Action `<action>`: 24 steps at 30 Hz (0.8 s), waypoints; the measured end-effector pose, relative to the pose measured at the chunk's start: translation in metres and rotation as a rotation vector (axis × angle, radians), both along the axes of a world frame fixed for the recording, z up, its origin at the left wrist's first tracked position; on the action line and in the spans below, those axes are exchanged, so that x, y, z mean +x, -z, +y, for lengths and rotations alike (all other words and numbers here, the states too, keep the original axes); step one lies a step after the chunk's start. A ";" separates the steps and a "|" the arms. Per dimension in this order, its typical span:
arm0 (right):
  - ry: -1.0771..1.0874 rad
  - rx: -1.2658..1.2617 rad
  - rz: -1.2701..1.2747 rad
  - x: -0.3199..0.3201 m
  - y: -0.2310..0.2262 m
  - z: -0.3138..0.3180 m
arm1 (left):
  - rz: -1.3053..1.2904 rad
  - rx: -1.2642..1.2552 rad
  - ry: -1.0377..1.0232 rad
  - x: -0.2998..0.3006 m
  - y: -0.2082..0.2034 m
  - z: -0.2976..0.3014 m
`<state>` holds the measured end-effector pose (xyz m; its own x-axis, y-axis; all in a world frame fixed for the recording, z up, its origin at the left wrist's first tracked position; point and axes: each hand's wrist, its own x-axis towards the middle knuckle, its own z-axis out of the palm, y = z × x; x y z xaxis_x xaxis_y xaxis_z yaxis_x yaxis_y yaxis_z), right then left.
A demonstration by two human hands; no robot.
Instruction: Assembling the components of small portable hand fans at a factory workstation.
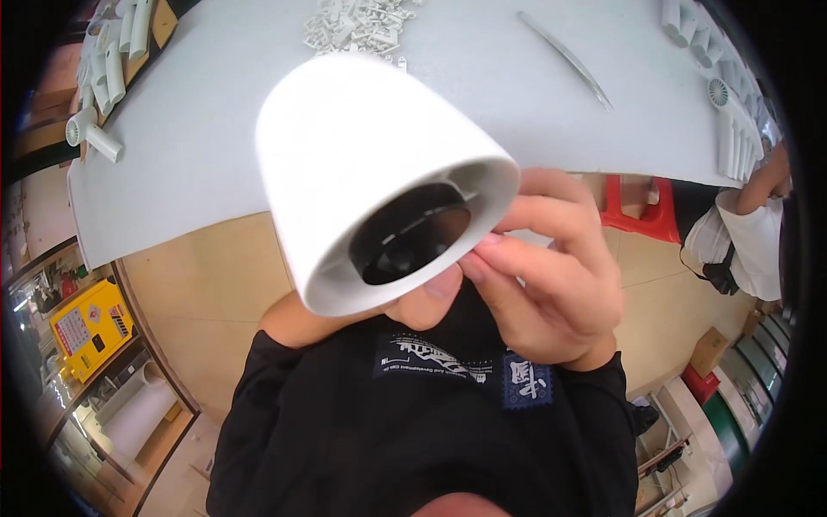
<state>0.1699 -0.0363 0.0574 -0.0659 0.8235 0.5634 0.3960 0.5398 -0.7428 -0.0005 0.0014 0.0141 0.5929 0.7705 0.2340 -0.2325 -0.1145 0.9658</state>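
A large white plastic housing (345, 146), rounded at its closed end, is tilted so that its open end faces me and down to the right. Inside the opening sits a black round part (409, 237). My left hand (426, 303) supports the housing from beneath, closed on its lower rim; most of the hand is hidden behind it. At the right side of the rim is my right hand (560, 276), thumb and index fingertips pressed together. Whatever they pinch, if anything, is too small to tell. The other right fingers curl beside the housing.
Small white plastic pieces (357, 26) lie heaped on the light grey table (189, 146) beyond the housing, with metal tweezers (564, 59) to their right. White tubular parts (108, 77) line both sides. A red stool (639, 211) and another person (749, 233) are at right.
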 end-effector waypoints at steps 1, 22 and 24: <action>0.000 -0.001 0.001 0.000 -0.001 0.000 | -0.005 -0.025 -0.008 0.001 -0.001 -0.001; -0.107 -0.330 0.179 0.021 -0.022 0.012 | -0.345 -0.605 0.231 0.027 -0.025 0.001; -0.166 -0.349 0.198 0.024 -0.024 0.015 | -0.339 -0.617 0.235 0.027 -0.024 0.000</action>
<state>0.1940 -0.0211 0.0814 -0.1319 0.9544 0.2678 0.1568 0.2868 -0.9451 0.0263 0.0014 0.0382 0.7308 0.6826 -0.0006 -0.4807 0.5153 0.7095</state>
